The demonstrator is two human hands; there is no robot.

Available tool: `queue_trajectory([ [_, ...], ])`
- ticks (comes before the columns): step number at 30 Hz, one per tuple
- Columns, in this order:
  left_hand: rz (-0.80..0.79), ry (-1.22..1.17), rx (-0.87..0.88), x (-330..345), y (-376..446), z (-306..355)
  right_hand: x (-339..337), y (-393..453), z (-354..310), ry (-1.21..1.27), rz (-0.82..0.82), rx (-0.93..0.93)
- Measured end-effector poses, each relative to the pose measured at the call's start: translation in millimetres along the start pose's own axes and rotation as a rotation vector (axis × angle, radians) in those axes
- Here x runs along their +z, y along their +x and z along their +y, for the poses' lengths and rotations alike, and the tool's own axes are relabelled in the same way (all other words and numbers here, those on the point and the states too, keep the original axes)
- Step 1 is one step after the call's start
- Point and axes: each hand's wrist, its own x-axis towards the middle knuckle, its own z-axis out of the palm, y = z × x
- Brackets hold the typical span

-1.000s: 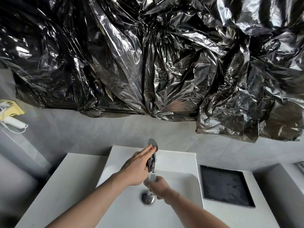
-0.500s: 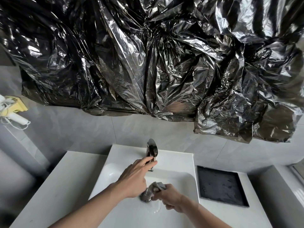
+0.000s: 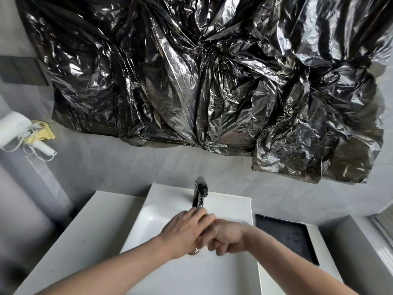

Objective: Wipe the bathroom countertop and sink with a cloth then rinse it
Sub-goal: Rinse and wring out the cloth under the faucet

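Both my hands meet over the white sink, just below the chrome faucet. My right hand is balled into a fist around the grey cloth, which is almost wholly hidden. My left hand lies over the right hand's fingers and curls round the same bundle. Part of the drain peeks out beneath my left hand. I cannot see any running water. The white countertop stretches to the left of the basin.
A black tray sits on the counter to the right of the sink. Crinkled black plastic sheeting covers the wall above. A white hair dryer hangs at the left wall, and a grey ledge rises at the right.
My left hand has come off the faucet handle and dropped onto the cloth in my right hand. The right hand rose from the drain to meet it.
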Motion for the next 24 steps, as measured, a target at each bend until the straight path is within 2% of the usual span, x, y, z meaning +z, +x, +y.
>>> queue_trajectory([
  [1,0.008,0.047,-0.018,-5,4,-1,3,2,-3,-0.066,0.033,0.015],
  [4,-0.050,0.166,-0.096,-24,15,1,13,7,-13,-0.250,0.272,0.056],
  [7,-0.153,0.185,-0.175,-40,25,3,21,10,-22,-0.602,0.509,0.042],
  [10,-0.236,0.132,-0.245,-45,30,4,26,13,-22,-0.911,0.654,-0.008],
  [15,-0.395,-0.127,-0.437,-39,28,5,32,14,-9,-1.144,0.767,-0.052],
  [17,-0.450,-0.228,-0.497,-38,25,5,33,14,-5,-1.173,0.779,-0.103],
  [20,-0.458,-0.296,-0.522,-36,19,4,33,17,4,-1.038,0.776,-0.142],
  [22,-0.385,-0.287,-0.489,-34,14,6,28,19,9,-0.912,0.755,-0.130],
  [24,-0.216,-0.248,-0.428,-32,5,10,20,15,8,-0.804,0.719,-0.086],
])
